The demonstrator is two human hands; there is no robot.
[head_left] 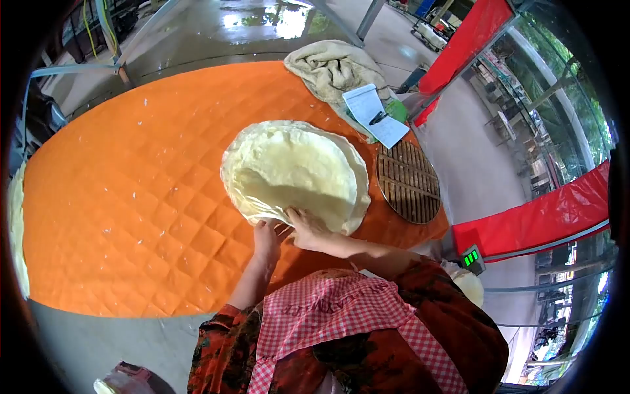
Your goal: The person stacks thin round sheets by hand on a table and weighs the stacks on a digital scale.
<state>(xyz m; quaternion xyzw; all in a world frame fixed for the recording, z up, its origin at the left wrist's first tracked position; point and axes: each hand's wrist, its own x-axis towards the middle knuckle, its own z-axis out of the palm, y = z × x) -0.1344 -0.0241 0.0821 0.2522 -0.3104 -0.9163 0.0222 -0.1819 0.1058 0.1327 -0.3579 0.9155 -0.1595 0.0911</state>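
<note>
A stack of thin, pale yellow round flatbreads (298, 161) lies on an orange quilted cover, its layers slightly offset at the right side. Both hands are at the near edge of the stack, where several thin layers are lifted and bent. My left hand (266, 239) is closed on that edge from below, and its fingertips are partly hidden by the layers. My right hand (308, 231) is beside it, with the thumb and fingers pinching the edge from above. How many layers each hand holds cannot be made out.
The orange cover (118, 197) carries small white crumbs. Right of the stack lies a round slatted wooden board (408, 182). Behind it are an open notebook (375, 108) with a black pen and a crumpled beige cloth (335, 65). A scale display (472, 259) glows green near my right elbow.
</note>
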